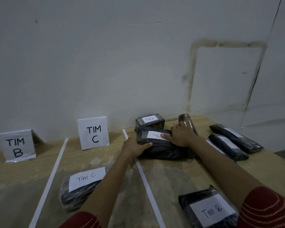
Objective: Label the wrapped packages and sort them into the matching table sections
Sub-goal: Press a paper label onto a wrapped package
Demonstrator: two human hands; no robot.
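Observation:
A black wrapped package [160, 149] lies right of the white tape line, with a white paper label [155, 135] reading "Tim" on top. My left hand [135, 148] grips its left edge. My right hand [182, 134] rests flat on its right side, thumb pressing the label. Behind it stands a package marked "Tim A" [149, 122]. A package labelled "Tim C" [80, 188] lies in the section under the TIM C sign [93, 132]. A "Tim B" package [209, 209] lies near the front right.
A TIM B sign [17, 145] stands at the far left. White tape lines [144, 176] split the wooden table into sections. Three more black packages [227, 146] lie at the right, one [187, 121] behind my right fingers. A wall rises right behind the table.

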